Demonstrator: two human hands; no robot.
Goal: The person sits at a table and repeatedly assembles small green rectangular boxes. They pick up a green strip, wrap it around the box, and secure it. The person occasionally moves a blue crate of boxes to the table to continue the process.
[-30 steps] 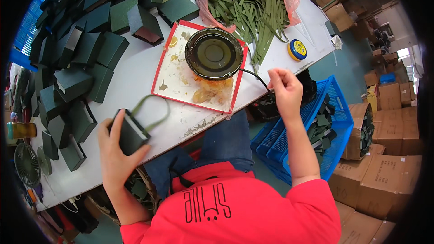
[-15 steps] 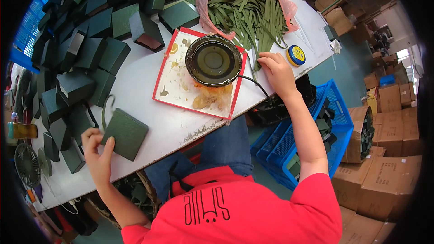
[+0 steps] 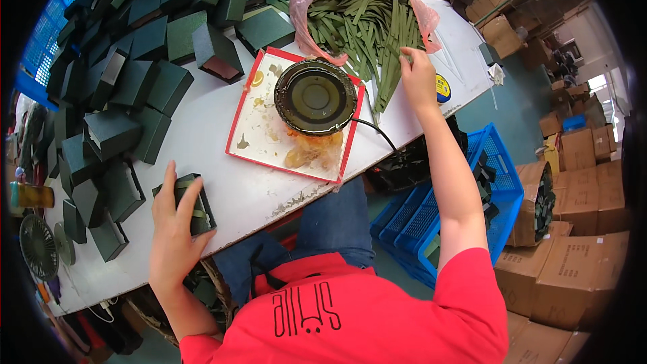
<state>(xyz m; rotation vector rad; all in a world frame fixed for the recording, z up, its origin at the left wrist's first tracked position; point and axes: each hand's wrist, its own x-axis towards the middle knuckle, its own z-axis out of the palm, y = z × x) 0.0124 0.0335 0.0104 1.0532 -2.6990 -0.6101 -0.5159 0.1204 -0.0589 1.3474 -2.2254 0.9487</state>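
My left hand (image 3: 176, 229) is over a dark green box part (image 3: 206, 203) near the table's front edge. Its fingers are spread across the piece and cover much of it; a short light green strip shows beneath them. My right hand (image 3: 420, 79) reaches to the flat green ribbon strips (image 3: 364, 23) that spill from a pink plastic bag (image 3: 306, 7). Its fingertips are bent together at the strips' edge; what lies between them is hidden. Between the hands a round black pan (image 3: 316, 94) holds dark, glossy liquid.
The pan stands on a red-rimmed, stained white tray (image 3: 246, 128), its black cord (image 3: 377, 131) running right. Many green boxes (image 3: 125, 87) heap up at left. A round yellow-and-blue tin (image 3: 443, 87) sits by my right wrist. Blue crates (image 3: 502, 162) and cardboard cartons (image 3: 576, 263) stand at right.
The green piece under my left hand has been turned, now showing a rimmed inside; my left fingers have spread over it. My right hand has moved up and right along the strips.
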